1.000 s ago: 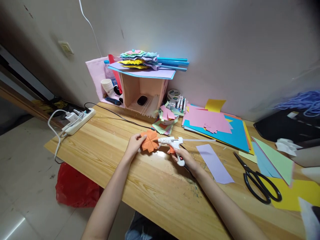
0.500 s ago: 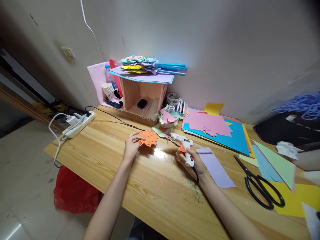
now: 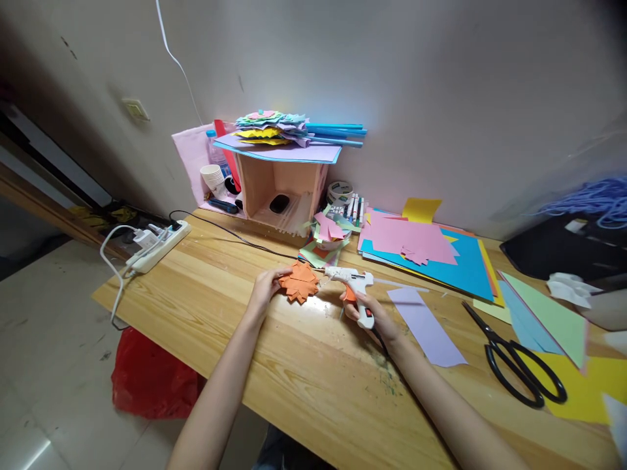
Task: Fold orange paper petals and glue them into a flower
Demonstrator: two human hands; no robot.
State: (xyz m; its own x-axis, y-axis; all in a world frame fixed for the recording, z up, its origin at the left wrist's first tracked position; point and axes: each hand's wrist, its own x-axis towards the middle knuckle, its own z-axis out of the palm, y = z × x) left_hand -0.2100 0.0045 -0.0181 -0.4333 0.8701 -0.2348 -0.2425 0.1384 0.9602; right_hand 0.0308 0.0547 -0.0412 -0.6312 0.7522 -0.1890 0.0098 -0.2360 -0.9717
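Note:
An orange paper flower [image 3: 300, 283] with layered, pointed petals is pinched at its left edge by my left hand [image 3: 267, 290], just above the table. My right hand [image 3: 373, 314] is closed round the handle of a white hot glue gun [image 3: 350, 279] with an orange trigger. The gun's nozzle points left, close to the flower's right edge; whether it touches the paper I cannot tell. A translucent glue stick [image 3: 399, 284] juts from the gun's back. To the right of the gun lies a strip of lilac paper [image 3: 427, 325].
Large black scissors [image 3: 519, 362] lie at the right beside yellow paper [image 3: 582, 391]. Coloured sheets [image 3: 416, 245] are stacked behind. Paper scraps [image 3: 329, 230] fill a small container near an open box [image 3: 274, 186] topped with paper flowers [image 3: 269, 127]. A power strip [image 3: 159, 247] sits at the left edge.
My left hand has moved slightly right with the orange flower, which now tilts more towards me. The glue gun has shifted left, bringing its nozzle nearer the flower.

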